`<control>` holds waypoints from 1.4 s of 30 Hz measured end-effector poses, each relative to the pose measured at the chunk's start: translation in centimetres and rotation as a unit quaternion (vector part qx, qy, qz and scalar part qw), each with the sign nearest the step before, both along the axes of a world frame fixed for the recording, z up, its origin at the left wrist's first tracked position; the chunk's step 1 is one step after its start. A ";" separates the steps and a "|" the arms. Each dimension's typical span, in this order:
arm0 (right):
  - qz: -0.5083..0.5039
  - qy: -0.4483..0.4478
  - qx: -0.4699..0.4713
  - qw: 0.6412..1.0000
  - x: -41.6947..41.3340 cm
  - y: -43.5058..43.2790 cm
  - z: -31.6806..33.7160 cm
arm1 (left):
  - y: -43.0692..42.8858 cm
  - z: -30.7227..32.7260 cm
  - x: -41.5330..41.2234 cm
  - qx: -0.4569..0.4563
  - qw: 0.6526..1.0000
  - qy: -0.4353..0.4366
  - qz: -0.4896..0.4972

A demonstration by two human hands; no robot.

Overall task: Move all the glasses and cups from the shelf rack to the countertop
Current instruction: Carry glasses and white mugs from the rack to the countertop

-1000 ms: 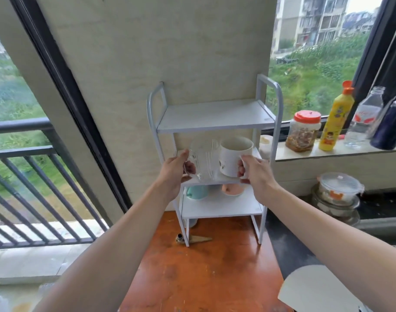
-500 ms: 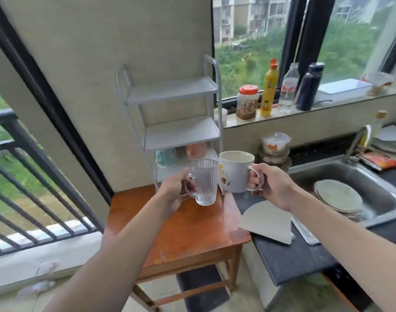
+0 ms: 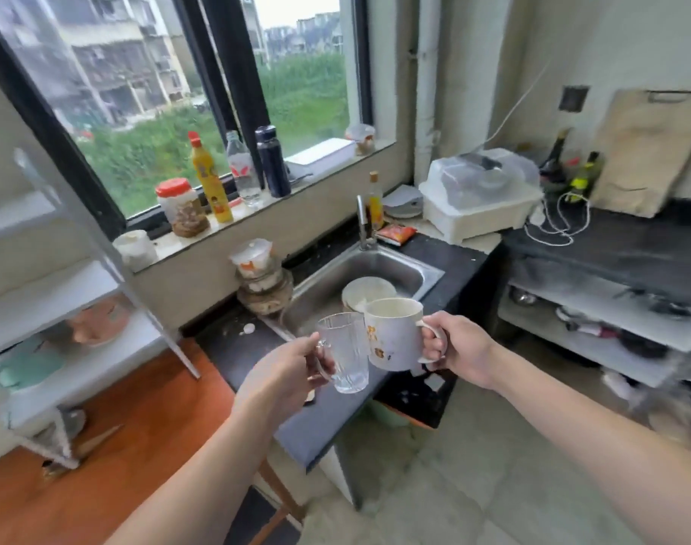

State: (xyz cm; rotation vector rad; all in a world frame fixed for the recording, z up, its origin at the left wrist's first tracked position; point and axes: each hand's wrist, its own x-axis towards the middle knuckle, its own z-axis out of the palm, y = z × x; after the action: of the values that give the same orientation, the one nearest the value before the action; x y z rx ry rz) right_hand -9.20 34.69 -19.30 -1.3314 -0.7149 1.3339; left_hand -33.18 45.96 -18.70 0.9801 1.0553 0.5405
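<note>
My left hand [image 3: 286, 371] grips the handle of a clear ribbed glass mug [image 3: 345, 354]. My right hand [image 3: 459, 348] holds a white ceramic mug [image 3: 393, 334] with orange marks by its handle. Both are carried side by side in the air over the dark countertop [image 3: 316, 422], just in front of the steel sink [image 3: 395, 269]. The white shelf rack [image 3: 76, 293] stands blurred at the left on an orange wooden table [image 3: 139, 446]. On its lower shelves sit a pink cup [image 3: 96, 324] and a teal cup [image 3: 21, 367].
Plates lie in the sink. Stacked lidded containers [image 3: 259, 281] stand beside the sink. Bottles and a red-lidded jar [image 3: 180, 206] line the windowsill. A white dish box [image 3: 477, 194] and a second dark counter [image 3: 619, 245] with a cable are at the right. Grey floor lies below.
My view has swung right from the shelf rack toward the sink. Both hands have carried the glass mug and white mug off the rack, across the orange table, over the countertop.
</note>
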 end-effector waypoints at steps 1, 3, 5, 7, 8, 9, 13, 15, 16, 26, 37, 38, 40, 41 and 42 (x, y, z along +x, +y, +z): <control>-0.016 0.003 -0.001 1.000 2.3 -1.6 -0.1 | -0.6 -0.2 2.9 -0.006 1.000 -0.001 -0.018; -0.048 0.001 -0.007 0.999 7.3 -5.1 -0.4 | -2.1 -0.7 8.9 -0.017 0.999 0.002 -0.050; -0.084 -0.010 -0.009 0.996 12.5 -8.5 -0.6 | -3.9 -1.1 15.2 -0.019 0.996 0.006 -0.084; -0.124 -0.022 -0.012 0.992 17.2 -11.9 -0.8 | -6.1 -1.6 21.2 -0.022 0.992 0.005 -0.122; -0.144 -0.024 -0.016 0.989 19.4 -13.5 -1.0 | -7.3 -1.9 24.0 -0.028 0.990 0.004 -0.139; -0.162 -0.023 -0.021 0.986 21.3 -15.1 -1.2 | -8.5 -2.2 26.5 -0.035 0.988 0.004 -0.153; -0.235 -0.016 -0.042 0.971 28.2 -20.0 -1.6 | -11.7 -3.0 35.2 -0.053 0.977 -0.002 -0.208; -0.270 -0.010 -0.047 0.962 30.9 -21.7 -1.7 | -12.2 -3.1 39.6 -0.055 0.972 0.005 -0.228; -0.286 -0.006 -0.049 0.957 32.2 -22.4 -2.0 | -12.3 -3.2 41.7 -0.053 0.969 0.012 -0.241; -0.462 -0.002 -0.043 0.886 47.6 -27.4 -2.9 | -14.2 -3.3 65.8 -0.032 0.914 0.027 -0.404; -0.588 0.003 -0.072 0.806 59.9 -34.6 -2.7 | -20.7 -3.7 85.9 0.011 0.834 0.057 -0.549; -0.591 0.006 -0.077 0.803 61.2 -35.4 -3.0 | -21.5 -4.2 87.5 0.009 0.829 0.061 -0.556; -0.597 0.012 -0.083 0.798 64.1 -37.0 -3.9 | -23.0 -5.2 90.9 0.008 0.824 0.072 -0.562; -0.600 0.013 -0.083 0.795 65.8 -37.8 -4.4 | -23.8 -5.7 92.6 0.010 0.822 0.076 -0.564; -0.602 0.013 -0.083 0.794 67.6 -38.7 -5.0 | -24.6 -6.1 94.4 0.012 0.821 0.079 -0.566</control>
State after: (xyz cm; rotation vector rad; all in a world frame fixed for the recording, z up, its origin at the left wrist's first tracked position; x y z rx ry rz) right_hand 58.40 -3.97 -24.25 -1.4626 0.3353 0.3421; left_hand 61.21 21.34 -24.84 1.4825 0.4359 -0.5265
